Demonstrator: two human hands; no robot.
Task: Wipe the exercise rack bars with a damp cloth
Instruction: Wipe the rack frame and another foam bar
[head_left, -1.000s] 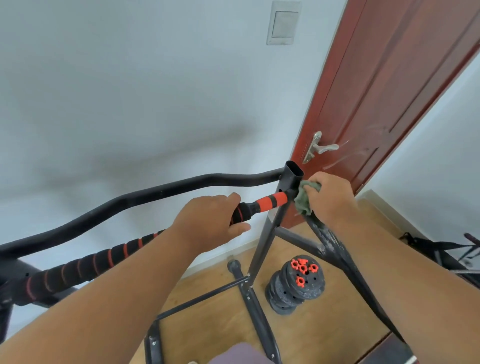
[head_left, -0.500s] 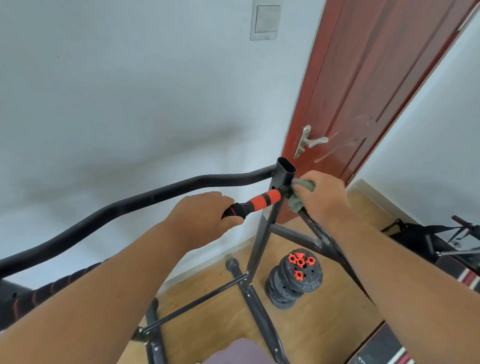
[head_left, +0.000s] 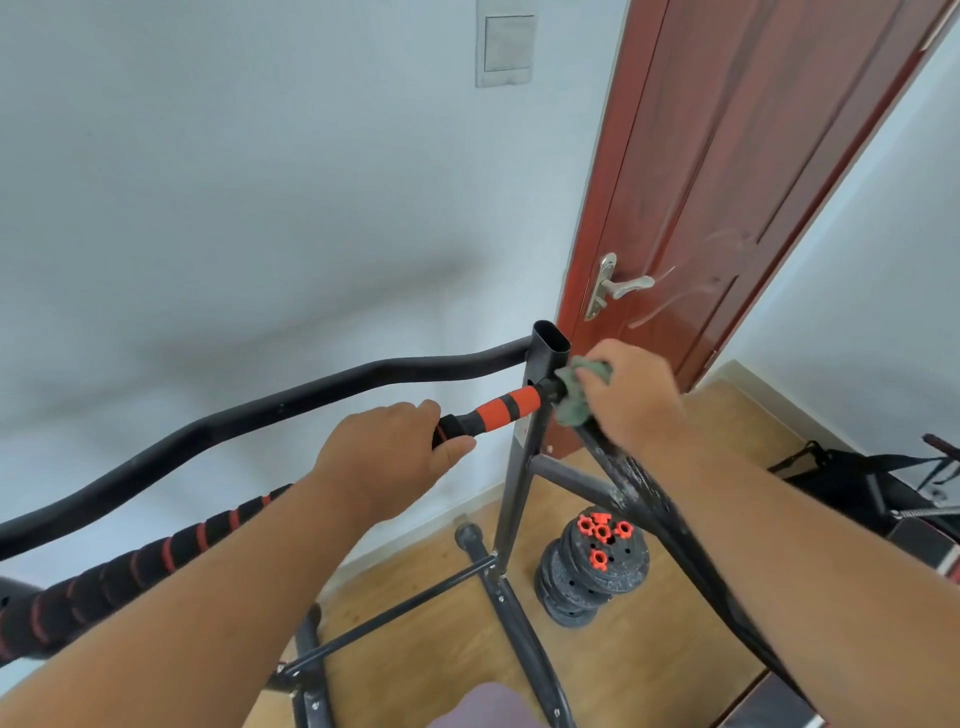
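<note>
Since prior frame: your hands barely moved; view shifted a bit. L hand (head_left: 387, 457) wrapped round foam grip bar (head_left: 498, 410), just short of its orange band. R hand (head_left: 631, 397) clamps green cloth (head_left: 574, 392) vs. rack upright (head_left: 540, 374) where slanted brace (head_left: 631, 480) meets it. Hands apart, upright btwn them. Weight plates (head_left: 592, 569) stacked on wood floor (head_left: 623, 670) below; red door (head_left: 727, 208) behind.

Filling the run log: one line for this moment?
left hand grips foam bar | right hand presses cloth at upright post joint
</note>
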